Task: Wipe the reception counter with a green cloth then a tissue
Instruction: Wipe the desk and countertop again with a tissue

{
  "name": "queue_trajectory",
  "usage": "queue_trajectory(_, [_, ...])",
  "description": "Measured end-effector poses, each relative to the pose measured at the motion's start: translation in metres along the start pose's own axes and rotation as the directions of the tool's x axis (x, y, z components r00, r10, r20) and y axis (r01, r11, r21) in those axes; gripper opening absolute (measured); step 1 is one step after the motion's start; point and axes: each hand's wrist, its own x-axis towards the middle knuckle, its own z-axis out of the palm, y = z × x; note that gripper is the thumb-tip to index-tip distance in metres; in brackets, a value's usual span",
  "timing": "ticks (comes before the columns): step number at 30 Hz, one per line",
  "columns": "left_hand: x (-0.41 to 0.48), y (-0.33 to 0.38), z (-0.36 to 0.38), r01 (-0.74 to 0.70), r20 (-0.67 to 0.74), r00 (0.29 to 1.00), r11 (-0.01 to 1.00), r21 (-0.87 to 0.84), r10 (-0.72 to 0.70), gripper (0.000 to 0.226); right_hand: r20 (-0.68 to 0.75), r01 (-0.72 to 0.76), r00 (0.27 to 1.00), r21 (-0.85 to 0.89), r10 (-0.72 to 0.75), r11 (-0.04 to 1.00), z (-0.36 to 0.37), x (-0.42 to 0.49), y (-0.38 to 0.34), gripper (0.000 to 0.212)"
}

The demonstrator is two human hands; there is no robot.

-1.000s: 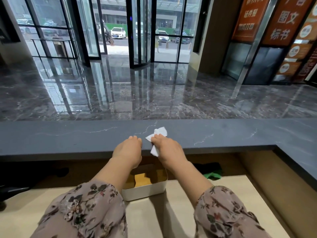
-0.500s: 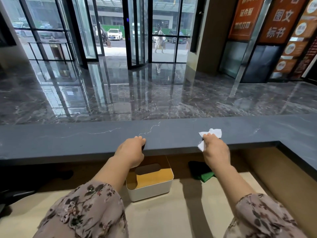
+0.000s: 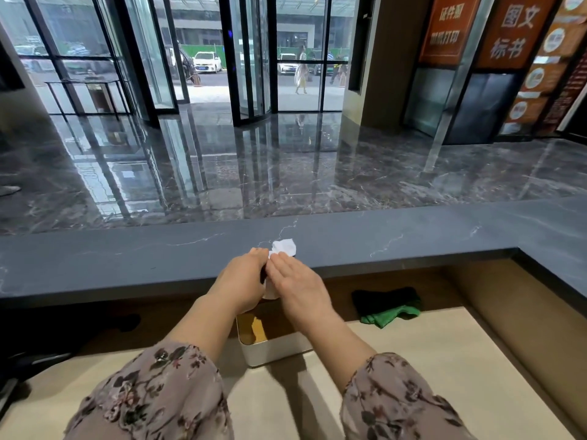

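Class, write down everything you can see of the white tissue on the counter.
The tissue is white, thin paper, crumpled into a small wad. It lies on the dark grey counter, near its front edge. The right hand presses its near side with straight fingers, hiding part of it. The left hand sits right beside it; whether they touch is unclear.

one tissue [image 3: 284, 247], one cloth [image 3: 390, 312], one box [image 3: 273, 350]

Reception counter [image 3: 127, 258]: dark grey veined stone, matt, smooth. Tissue [image 3: 284, 247]: white crumpled paper. Green cloth [image 3: 392, 315]: soft fabric. Near desk [image 3: 428, 360]: pale wood-look surface, matt. Far floor [image 3: 286, 173]: dark marble, high gloss.
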Motion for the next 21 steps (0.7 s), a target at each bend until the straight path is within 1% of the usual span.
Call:
queue_trajectory(2, [-0.001,0.002,0.0,0.03,0.0,1.0,0.999,0.04,-0.03,0.053,-0.032,0.035,0.999,0.029,-0.034,0.999,0.0,-0.013,0.029,0.073])
queue_trajectory(5, [-0.002,0.007,0.001,0.062,-0.004,0.998,0.995,0.076,-0.062,0.061,-0.094,0.023,0.995,-0.006,-0.024,1.0,-0.01,-0.037,0.077,0.072])
queue_trajectory(8, [-0.004,0.011,0.001,0.074,-0.009,0.997,0.992,0.098,-0.074,0.061,-0.074,-0.067,0.995,-0.071,0.062,0.995,-0.024,-0.06,0.119,0.077])
queue_trajectory(10, [-0.003,0.014,0.002,0.085,-0.012,0.996,0.989,0.12,-0.084,0.064,-0.042,-0.133,0.991,-0.072,0.131,0.988,-0.031,-0.069,0.134,0.077])
queue_trajectory(13, [-0.003,0.019,0.005,0.099,-0.018,0.995,0.984,0.148,-0.098,0.067,-0.075,-0.203,0.977,-0.014,0.201,0.979,-0.028,-0.069,0.131,0.07])
queue_trajectory(15, [-0.002,0.022,0.008,0.105,-0.023,0.994,0.981,0.163,-0.102,0.064,-0.099,-0.213,0.971,0.037,0.216,0.976,-0.023,-0.063,0.114,0.065])
queue_trajectory(19, [-0.002,0.025,0.015,0.12,-0.051,0.992,0.977,0.178,-0.113,0.062,-0.084,-0.091,0.992,0.059,0.096,0.994,-0.011,-0.039,0.061,0.066])
queue_trajectory(21, [0.0,0.024,0.019,0.119,-0.059,0.992,0.972,0.204,-0.109,0.063,-0.022,-0.041,0.999,0.054,0.043,0.998,-0.01,-0.029,0.042,0.07])
